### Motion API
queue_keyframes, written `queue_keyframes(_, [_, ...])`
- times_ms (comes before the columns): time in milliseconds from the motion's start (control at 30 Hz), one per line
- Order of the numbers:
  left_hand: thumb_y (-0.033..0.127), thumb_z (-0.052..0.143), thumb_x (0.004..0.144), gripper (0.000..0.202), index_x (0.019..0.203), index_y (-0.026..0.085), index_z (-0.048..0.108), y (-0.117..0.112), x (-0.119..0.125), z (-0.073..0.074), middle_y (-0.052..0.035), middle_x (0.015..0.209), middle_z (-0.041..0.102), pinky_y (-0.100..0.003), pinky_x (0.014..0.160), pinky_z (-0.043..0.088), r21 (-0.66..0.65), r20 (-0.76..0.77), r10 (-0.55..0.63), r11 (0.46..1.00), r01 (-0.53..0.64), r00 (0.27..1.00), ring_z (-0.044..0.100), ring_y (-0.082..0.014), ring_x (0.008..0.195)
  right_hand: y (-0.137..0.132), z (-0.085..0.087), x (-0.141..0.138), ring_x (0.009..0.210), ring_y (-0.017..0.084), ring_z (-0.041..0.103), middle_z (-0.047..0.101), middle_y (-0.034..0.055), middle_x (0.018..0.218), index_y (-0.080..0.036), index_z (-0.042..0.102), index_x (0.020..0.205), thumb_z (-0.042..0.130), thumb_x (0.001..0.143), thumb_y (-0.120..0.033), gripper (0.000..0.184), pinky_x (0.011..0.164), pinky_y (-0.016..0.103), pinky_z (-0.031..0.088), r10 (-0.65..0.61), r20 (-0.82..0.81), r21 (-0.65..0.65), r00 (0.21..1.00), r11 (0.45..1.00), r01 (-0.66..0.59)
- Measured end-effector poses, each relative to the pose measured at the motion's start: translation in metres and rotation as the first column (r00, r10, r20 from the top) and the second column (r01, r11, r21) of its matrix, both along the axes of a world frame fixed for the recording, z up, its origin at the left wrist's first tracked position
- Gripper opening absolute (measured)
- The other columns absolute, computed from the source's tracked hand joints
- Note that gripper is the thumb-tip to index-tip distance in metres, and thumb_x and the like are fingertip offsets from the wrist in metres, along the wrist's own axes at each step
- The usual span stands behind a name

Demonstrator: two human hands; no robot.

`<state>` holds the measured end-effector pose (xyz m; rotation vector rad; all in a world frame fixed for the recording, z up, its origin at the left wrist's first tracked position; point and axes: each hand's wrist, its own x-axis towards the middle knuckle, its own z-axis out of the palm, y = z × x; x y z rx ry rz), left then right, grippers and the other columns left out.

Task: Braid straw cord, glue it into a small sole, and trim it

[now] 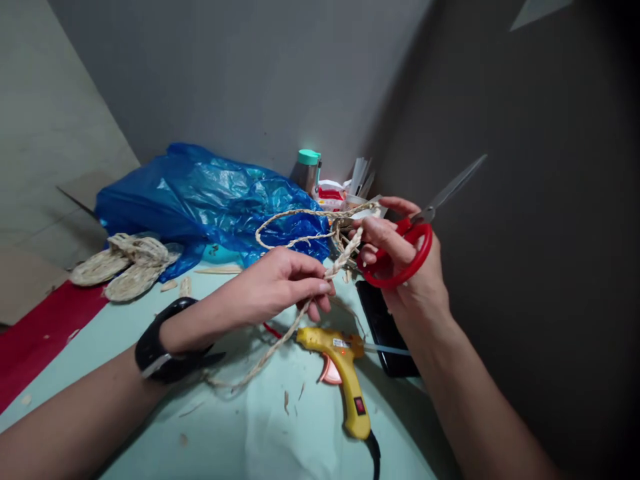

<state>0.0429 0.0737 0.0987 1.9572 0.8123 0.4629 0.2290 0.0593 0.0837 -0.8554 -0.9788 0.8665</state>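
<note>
Between my two hands runs a pale braided straw cord (345,258), raised above the table. My left hand (287,283) pinches it between thumb and fingers, and a length hangs down from there to the lower left. My right hand (407,250) grips the braid near its upper part, where a loop swings out to the left. Red-handled scissors (423,257) hang on the same right hand, their blades pointing up and to the right, away from the cord. Below the hands lies a yellow glue gun (345,353) with a glue stick in its back.
A blue plastic bag (215,193) lies along the wall. Small woven straw slippers (133,263) rest at the left. A green-lidded bottle (307,170) stands at the back. Under my right arm is a black phone (383,327). Straw scraps dot the pale green tabletop (220,420).
</note>
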Motion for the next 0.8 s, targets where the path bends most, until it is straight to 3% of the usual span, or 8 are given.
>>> queue_keyframes(167, [0.021, 0.060, 0.085, 0.018, 0.085, 0.017, 0.078, 0.014, -0.017, 0.003, -0.0041, 0.080, 0.077, -0.028, 0.069, 0.046, 0.316, -0.067, 0.217, 0.930, -0.186, 0.974, 0.068, -0.0208, 0.076, 0.011, -0.006, 0.012, 0.070, 0.012, 0.070, 0.074, -0.0027, 0.081, -0.024, 0.055, 0.098, 0.081, 0.071, -0.021, 0.037, 0.064, 0.023, 0.058, -0.123, -0.065, 0.078, 0.990, 0.989, 0.127])
queue_keyframes(300, [0.025, 0.059, 0.085, 0.020, 0.089, 0.017, 0.077, 0.018, -0.050, 0.011, -0.0057, 0.086, 0.077, -0.031, 0.074, 0.047, 0.559, 0.000, 0.493, 0.722, -0.409, 0.870, 0.069, -0.0228, 0.080, 0.017, -0.010, 0.015, 0.075, 0.014, 0.072, 0.074, -0.0015, 0.078, -0.022, 0.054, 0.096, 0.084, 0.068, -0.020, 0.041, 0.076, 0.027, 0.063, -0.134, -0.137, 0.144, 0.982, 0.978, 0.154])
queue_keyframes(367, [0.027, 0.059, 0.085, 0.019, 0.085, 0.017, 0.075, 0.014, -0.071, 0.012, -0.0050, 0.079, 0.076, -0.030, 0.069, 0.047, 0.594, -0.001, 0.554, 0.670, -0.445, 0.832, 0.068, -0.0217, 0.073, 0.019, -0.012, 0.014, 0.075, 0.015, 0.074, 0.074, -0.0015, 0.077, -0.021, 0.054, 0.096, 0.085, 0.066, -0.019, 0.043, 0.076, 0.028, 0.063, -0.149, -0.158, 0.170, 0.976, 0.970, 0.175])
queue_keyframes(500, [0.034, 0.055, 0.088, 0.026, 0.075, 0.019, 0.072, -0.016, -0.109, 0.001, -0.0017, 0.067, 0.073, -0.027, 0.062, 0.047, 0.567, -0.151, 0.511, 0.746, -0.349, 0.846, 0.068, -0.0188, 0.064, 0.023, -0.017, 0.010, 0.080, 0.016, 0.075, 0.075, -0.0005, 0.075, -0.021, 0.055, 0.094, 0.083, 0.063, -0.015, 0.042, 0.081, 0.027, 0.063, -0.158, -0.203, 0.198, 0.966, 0.960, 0.198])
queue_keyframes(600, [0.041, 0.046, 0.095, 0.039, 0.073, 0.020, 0.070, -0.051, -0.129, -0.022, -0.0012, 0.069, 0.074, -0.027, 0.065, 0.051, 0.530, -0.277, 0.454, 0.808, -0.259, 0.847, 0.069, -0.0182, 0.065, 0.027, -0.021, 0.010, 0.081, 0.016, 0.076, 0.075, 0.0000, 0.075, -0.021, 0.054, 0.093, 0.080, 0.063, -0.010, 0.041, 0.081, 0.025, 0.062, -0.160, -0.239, 0.207, 0.958, 0.955, 0.211])
queue_keyframes(667, [0.044, 0.039, 0.099, 0.044, 0.090, 0.019, 0.074, -0.070, -0.139, -0.044, -0.0060, 0.093, 0.080, -0.031, 0.080, 0.055, 0.542, -0.328, 0.479, 0.801, -0.254, 0.814, 0.073, -0.0229, 0.088, 0.029, -0.023, 0.010, 0.081, 0.016, 0.076, 0.074, -0.0005, 0.074, -0.022, 0.055, 0.092, 0.079, 0.062, -0.007, 0.041, 0.079, 0.025, 0.063, -0.163, -0.255, 0.207, 0.953, 0.954, 0.218])
queue_keyframes(733, [0.046, 0.035, 0.101, 0.049, 0.118, 0.015, 0.070, -0.080, -0.148, -0.067, -0.0129, 0.124, 0.073, -0.040, 0.102, 0.048, 0.572, -0.365, 0.538, 0.774, -0.273, 0.760, 0.065, -0.0284, 0.116, 0.032, -0.024, 0.011, 0.081, 0.017, 0.076, 0.073, -0.0010, 0.074, -0.022, 0.055, 0.091, 0.078, 0.062, -0.005, 0.041, 0.077, 0.025, 0.063, -0.169, -0.262, 0.208, 0.950, 0.952, 0.226])
queue_keyframes(800, [0.046, 0.035, 0.101, 0.054, 0.134, 0.012, 0.060, -0.083, -0.158, -0.088, -0.0171, 0.141, 0.062, -0.046, 0.111, 0.042, 0.594, -0.403, 0.583, 0.753, -0.283, 0.706, 0.057, -0.0308, 0.129, 0.033, -0.025, 0.012, 0.081, 0.016, 0.076, 0.072, -0.0012, 0.074, -0.022, 0.056, 0.090, 0.077, 0.062, -0.005, 0.039, 0.074, 0.024, 0.064, -0.174, -0.266, 0.209, 0.948, 0.950, 0.233])
